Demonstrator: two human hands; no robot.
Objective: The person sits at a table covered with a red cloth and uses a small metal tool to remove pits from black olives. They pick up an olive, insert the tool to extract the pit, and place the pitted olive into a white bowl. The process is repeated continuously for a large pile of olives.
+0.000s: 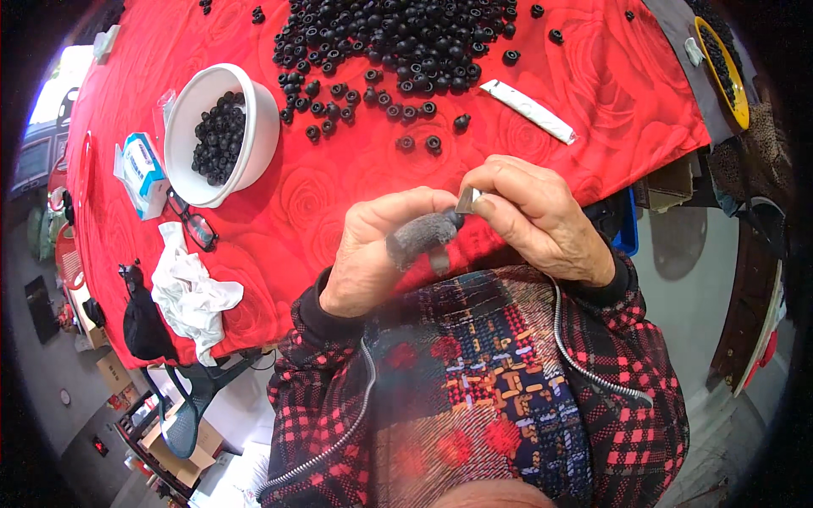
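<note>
My left hand [364, 241] is closed near the table's front edge, its fingers round a small black round part [458, 218]. A worn grey fuzzy cover [421, 237] sits over what looks like one of its fingers. From the right, my right hand [542, 216] pinches a small flat metal blade [466, 201] between thumb and forefinger. The blade touches or nearly touches the black part; the exact contact is too small to tell. A big heap of similar black round parts [398, 42] lies beyond my hands, with several loose ones nearer.
On the red rose-patterned tablecloth [313, 199], a white bowl [262, 127] holding black parts stands at left. Beside it are a blue-and-white box [144, 178], eyeglasses [201, 229], a white cloth [190, 288] and a black pouch [146, 317]. A white strip-shaped packet [529, 112] and yellow bowl [742, 106] are right.
</note>
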